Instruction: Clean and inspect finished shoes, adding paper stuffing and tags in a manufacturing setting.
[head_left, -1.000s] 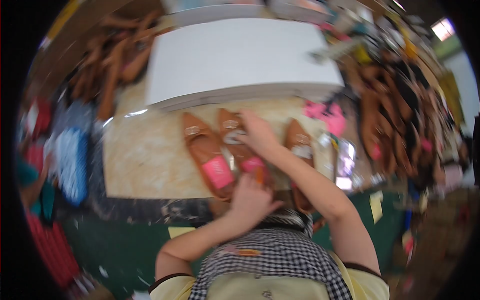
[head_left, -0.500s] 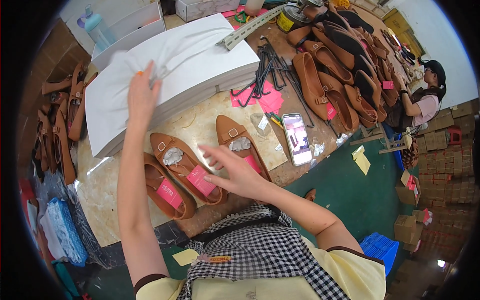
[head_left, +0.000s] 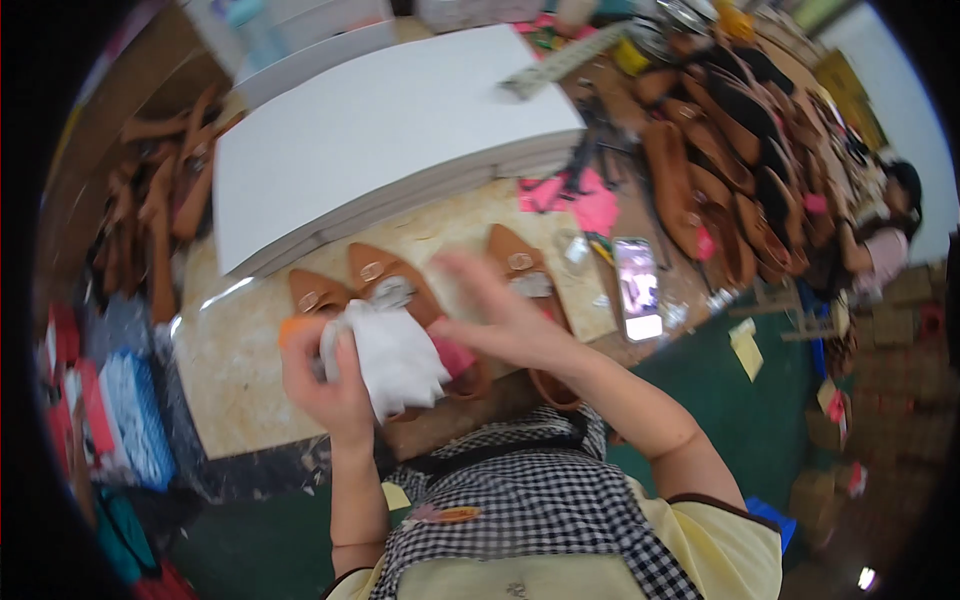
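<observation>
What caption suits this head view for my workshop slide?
Left hand grips crumpled white paper over tan pointed shoes; right hand reaches in.

Stack of white sheets (head_left: 380,140), phone (head_left: 638,290), pink paper scraps (head_left: 585,200), pile of brown shoes (head_left: 730,160), metal ruler (head_left: 565,60)

Head camera looks steeply down, close over the workbench (head_left: 250,390).

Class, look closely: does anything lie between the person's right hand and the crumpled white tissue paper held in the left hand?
Nothing visible does. The left hand grips the crumpled white tissue paper, and the blurred right hand is right beside it, above the tan pointed shoes.
</observation>
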